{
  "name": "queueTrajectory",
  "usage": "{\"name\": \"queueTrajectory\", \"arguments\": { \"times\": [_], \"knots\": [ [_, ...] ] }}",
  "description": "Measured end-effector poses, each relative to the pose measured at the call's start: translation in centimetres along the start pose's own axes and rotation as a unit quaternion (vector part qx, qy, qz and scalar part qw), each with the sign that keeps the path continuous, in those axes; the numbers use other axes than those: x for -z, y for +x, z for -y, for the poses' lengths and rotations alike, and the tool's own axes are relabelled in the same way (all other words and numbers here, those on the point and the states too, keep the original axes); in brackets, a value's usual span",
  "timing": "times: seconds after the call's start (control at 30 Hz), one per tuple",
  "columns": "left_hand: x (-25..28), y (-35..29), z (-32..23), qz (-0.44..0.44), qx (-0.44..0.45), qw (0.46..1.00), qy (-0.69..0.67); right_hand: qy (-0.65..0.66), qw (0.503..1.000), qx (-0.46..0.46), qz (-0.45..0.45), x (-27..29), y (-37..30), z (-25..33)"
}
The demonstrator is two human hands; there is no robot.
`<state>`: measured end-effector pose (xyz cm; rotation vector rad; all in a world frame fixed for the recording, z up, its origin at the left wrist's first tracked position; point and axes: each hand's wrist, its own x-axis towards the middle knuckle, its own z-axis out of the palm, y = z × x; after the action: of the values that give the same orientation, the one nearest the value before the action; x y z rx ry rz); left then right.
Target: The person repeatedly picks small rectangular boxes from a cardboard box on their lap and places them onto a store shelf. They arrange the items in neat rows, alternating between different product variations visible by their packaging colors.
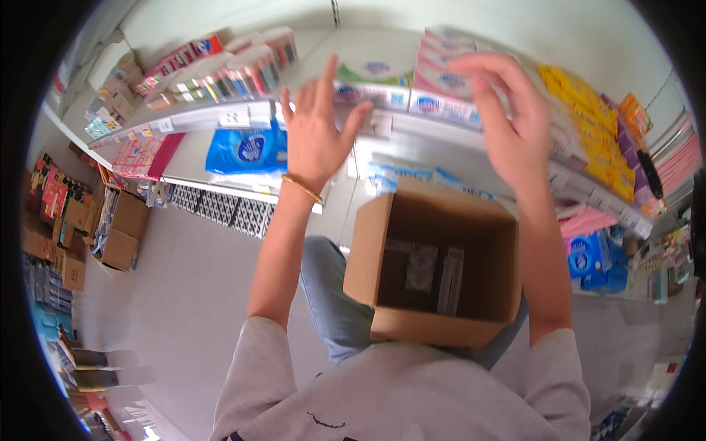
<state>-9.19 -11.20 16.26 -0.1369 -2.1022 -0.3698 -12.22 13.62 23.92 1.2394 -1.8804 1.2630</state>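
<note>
My left hand (316, 136) is raised at the front edge of the upper shelf (312, 55), its fingers spread and nothing in them. Just beyond it lies a flat green and white soap box (376, 71). My right hand (512, 110) is slightly blurred, with curved fingers parted from the thumb and no item visible between them. Its fingertips are by a stack of pink and white boxes (441, 73); whether they touch is unclear. On my lap stands an open cardboard carton (364, 253), with a few small pale boxes (421, 268) at its bottom.
Yellow packets (588, 117) fill the shelf at right, and clear tubs (254, 67) stand at left. Blue wipes packs (246, 149) lie on the lower shelf. Opened cartons (121, 228) stand on the floor at far left. Price tags line the shelf edge.
</note>
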Motion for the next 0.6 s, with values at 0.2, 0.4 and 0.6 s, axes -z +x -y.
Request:
{"name": "queueTrajectory", "arguments": {
  "times": [0.2,0.4,0.6],
  "knots": [
    [0.8,-7.3,-5.2,0.053,-0.015,0.972,-0.23,0.102,0.87,-0.287,0.387,3.3,-10.5,0.6],
    [-3.4,-16.3,-8.5,0.328,0.087,0.901,-0.27,-0.014,0.577,-0.39,0.717,-7.3,-26.3,-12.9],
    [-4.6,-18.9,-8.8,0.343,0.003,0.927,-0.155,-0.066,0.604,-0.309,0.732,-14.5,-41.5,-19.8]
  ]
}}
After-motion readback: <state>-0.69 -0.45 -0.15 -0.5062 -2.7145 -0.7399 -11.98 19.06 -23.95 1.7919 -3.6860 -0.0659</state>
